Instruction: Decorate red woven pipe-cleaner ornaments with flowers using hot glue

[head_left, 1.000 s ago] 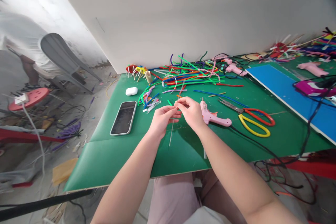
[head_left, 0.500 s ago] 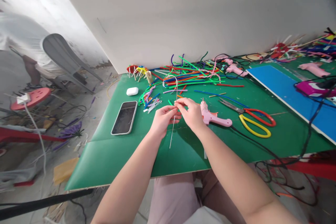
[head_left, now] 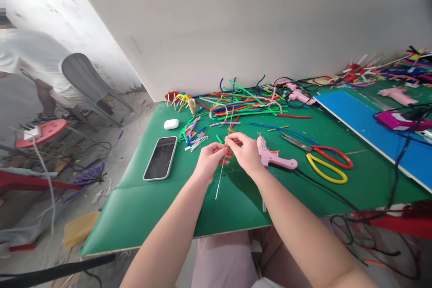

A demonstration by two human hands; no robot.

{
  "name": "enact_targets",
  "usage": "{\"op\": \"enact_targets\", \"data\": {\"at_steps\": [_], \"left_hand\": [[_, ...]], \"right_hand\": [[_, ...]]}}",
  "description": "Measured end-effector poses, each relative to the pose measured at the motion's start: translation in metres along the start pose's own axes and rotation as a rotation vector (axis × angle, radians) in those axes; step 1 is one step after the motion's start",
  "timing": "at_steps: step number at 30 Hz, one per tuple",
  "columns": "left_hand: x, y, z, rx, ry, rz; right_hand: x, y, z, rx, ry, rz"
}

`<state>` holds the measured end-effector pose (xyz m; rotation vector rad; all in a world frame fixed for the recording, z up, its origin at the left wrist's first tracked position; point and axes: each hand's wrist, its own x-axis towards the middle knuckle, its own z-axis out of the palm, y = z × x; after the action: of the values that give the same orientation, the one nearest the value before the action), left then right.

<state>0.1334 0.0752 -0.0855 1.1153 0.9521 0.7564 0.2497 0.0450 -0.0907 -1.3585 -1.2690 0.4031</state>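
Note:
Over the green tabletop [head_left: 135,216], my left hand [head_left: 212,158] and my right hand [head_left: 243,150] meet with fingertips pinched together. Both grip a thin white stick [head_left: 219,180], whose lower end slants down toward me and whose upper part rises past the fingers. Any small piece between the fingertips is hidden. A pink glue gun [head_left: 276,159] lies just right of my right hand. Farther right are scissors [head_left: 329,162] with one red and one yellow handle. Short cut pieces [head_left: 195,139] of pipe cleaner lie beyond my left hand.
A phone [head_left: 161,158] and a white earphone case [head_left: 171,124] lie on the left. Colourful pipe cleaners [head_left: 249,105] are piled before the white board [head_left: 236,31]. A blue board [head_left: 371,130] is at right, with black cables [head_left: 398,175]. Another person [head_left: 37,58] sits far left.
The view has tilted up slightly, so the scene sits lower. My hands keep their pinch on the white stick, which has tilted a little more.

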Motion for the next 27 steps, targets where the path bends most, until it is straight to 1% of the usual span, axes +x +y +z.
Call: {"op": "enact_targets", "data": {"at_steps": [4, 10, 15, 21, 27], "left_hand": [[-0.0008, 0.0006, -0.0001, 0.005, -0.003, -0.003], [-0.0015, 0.0010, -0.0024, -0.006, 0.004, -0.057], [-0.0002, 0.0019, -0.0046, 0.003, -0.040, -0.108], [-0.0001, 0.0013, -0.0038, -0.015, -0.041, -0.068], [-0.0005, -0.0005, -0.0021, -0.031, -0.039, -0.044]], "right_hand": [[0.0009, 0.0000, -0.0005, -0.002, -0.001, 0.000], [-0.0007, 0.0040, 0.0012, -0.089, -0.004, -0.088], [-0.0006, 0.0057, 0.0011, -0.123, -0.005, -0.118], [0.0002, 0.0087, 0.0019, -0.104, -0.073, -0.079], [0.0005, 0.0068, 0.0017, -0.017, -0.069, 0.031]]}}
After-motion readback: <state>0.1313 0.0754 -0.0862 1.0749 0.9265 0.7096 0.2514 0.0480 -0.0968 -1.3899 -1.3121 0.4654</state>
